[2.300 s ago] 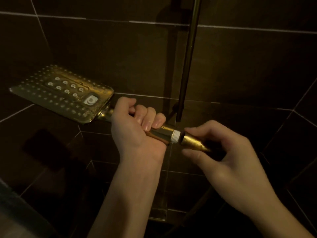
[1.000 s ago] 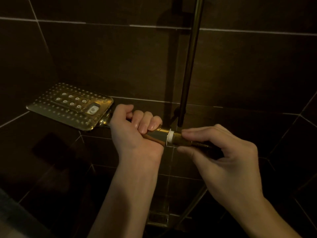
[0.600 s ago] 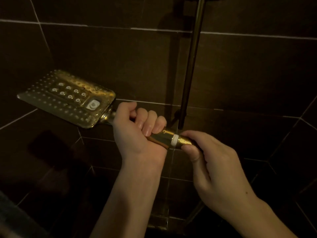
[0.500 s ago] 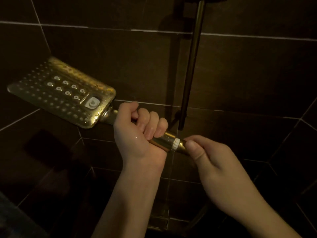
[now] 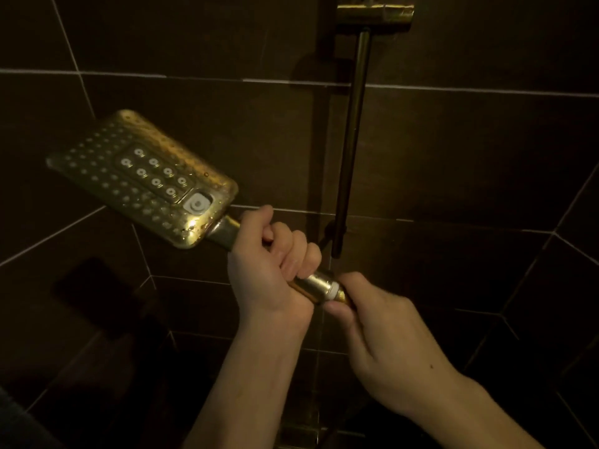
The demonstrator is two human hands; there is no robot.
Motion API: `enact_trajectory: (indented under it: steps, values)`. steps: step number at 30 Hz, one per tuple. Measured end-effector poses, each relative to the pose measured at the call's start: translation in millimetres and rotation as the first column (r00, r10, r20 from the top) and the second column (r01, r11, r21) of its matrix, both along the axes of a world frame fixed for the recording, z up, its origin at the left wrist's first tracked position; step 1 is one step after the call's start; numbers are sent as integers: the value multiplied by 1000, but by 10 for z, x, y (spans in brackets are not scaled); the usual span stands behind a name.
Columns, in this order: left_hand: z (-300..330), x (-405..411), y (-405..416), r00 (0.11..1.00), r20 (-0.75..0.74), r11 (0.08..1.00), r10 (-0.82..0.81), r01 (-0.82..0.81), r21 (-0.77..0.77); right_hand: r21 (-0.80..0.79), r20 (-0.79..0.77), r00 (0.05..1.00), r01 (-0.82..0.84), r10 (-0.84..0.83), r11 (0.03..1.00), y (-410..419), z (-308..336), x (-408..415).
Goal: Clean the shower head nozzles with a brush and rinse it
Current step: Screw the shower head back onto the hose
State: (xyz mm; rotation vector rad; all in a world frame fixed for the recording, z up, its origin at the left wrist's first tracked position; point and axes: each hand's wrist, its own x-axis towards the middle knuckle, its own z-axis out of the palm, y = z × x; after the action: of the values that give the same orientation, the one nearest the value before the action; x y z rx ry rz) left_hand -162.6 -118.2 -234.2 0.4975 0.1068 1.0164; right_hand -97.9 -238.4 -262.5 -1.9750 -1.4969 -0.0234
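Observation:
A gold rectangular shower head (image 5: 142, 176) with rows of nozzles faces up and toward me at the left. My left hand (image 5: 270, 270) grips its handle, fingers wrapped round it. At the handle's lower end a white threaded collar (image 5: 333, 289) meets the gold hose nut (image 5: 343, 296). My right hand (image 5: 382, 338) pinches that nut between thumb and fingers. The hose beyond the nut is hidden by my right hand. No brush is in view.
A dark vertical slide rail (image 5: 351, 134) with a gold bracket (image 5: 374, 14) at its top runs down the dark tiled wall just behind my hands. Dark tiles surround everything. A dark rectangular patch (image 5: 94, 290) shows on the lower left wall.
The hose nut has come up against the handle's threaded end and my right hand has closed on it. The shower head has tilted up to the left.

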Motion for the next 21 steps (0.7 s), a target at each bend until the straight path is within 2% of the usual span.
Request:
enact_trajectory:
  steps: [1,2,3,4,5,6,7,8,9,10,11,12,14,18,21]
  values:
    - [-32,2,36,997,22,997,-69,68,40,21,-332,941,-58,62,998,-8,35,-4]
    - [-57,6,71,988,49,987,-147,143,80,20,-670,736,-111,96,994,-21,83,0]
    - [-80,12,103,973,81,972,-215,206,109,24,-896,435,-153,90,988,-24,124,28]
    - [-89,18,125,960,106,962,-258,244,125,35,-977,201,-177,71,984,-25,169,38]
    - [-98,26,141,960,106,961,-261,248,122,32,-991,121,-185,55,982,-25,181,49]
    - [-91,41,138,971,73,971,-229,222,93,8,-982,186,-176,41,984,-19,174,59]
    - [-79,60,119,985,10,985,-171,170,42,-37,-913,407,-161,32,986,-13,155,48]
    - [-64,82,85,992,-64,994,-106,105,-21,-116,-725,689,-95,-19,989,-8,131,20]
    - [-64,111,44,989,-142,996,-34,22,-88,-185,-480,873,-10,-81,983,5,120,-3]
    - [-78,141,-3,975,-221,988,38,-70,-139,-239,-243,961,74,-134,968,20,108,-36]
    - [-100,169,-55,953,-285,975,104,-154,-160,-283,-44,981,168,-188,944,54,44,-50]
    - [-120,191,-111,932,-328,965,156,-215,-152,-280,48,972,234,-229,931,108,-39,-54]
    - [-159,225,-212,900,-376,955,220,-277,-104,-227,71,954,300,-292,926,201,-146,-36]
    - [-202,233,-235,901,-384,972,201,-232,-34,-150,-70,957,269,-282,951,282,-307,78]
    - [-231,204,-190,929,-348,992,124,-108,65,-136,-298,936,155,-189,979,260,-321,95]
